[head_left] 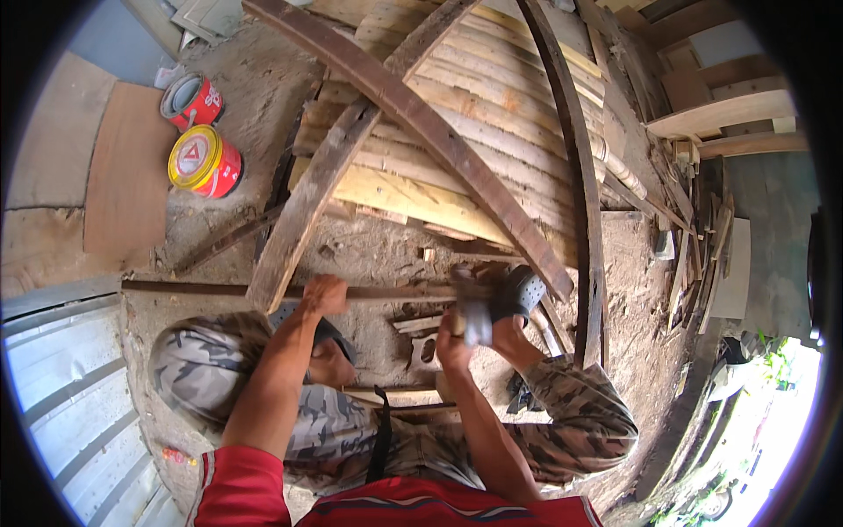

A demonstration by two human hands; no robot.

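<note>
My left hand (325,295) is closed around a long, narrow, dark wooden strip (395,292) that lies crosswise in front of me. In my right hand (453,344) is a grey tool (475,321), smeared by motion, so its kind cannot be made out. The tool is near the strip's right end, beside my right shoe (520,292). Between my feet, a pale piece with a hole like a saw handle (426,350) rests on the dirt. An old plank (320,193) slants down toward my left hand.
A long brown beam (448,149) crosses that plank over a stack of pale boards (492,114). Another dark curved beam (580,167) stands to the right. Two red paint buckets, one yellow-lidded (204,162), sit at left near corrugated metal (83,386). Scrap wood (720,255) leans at right.
</note>
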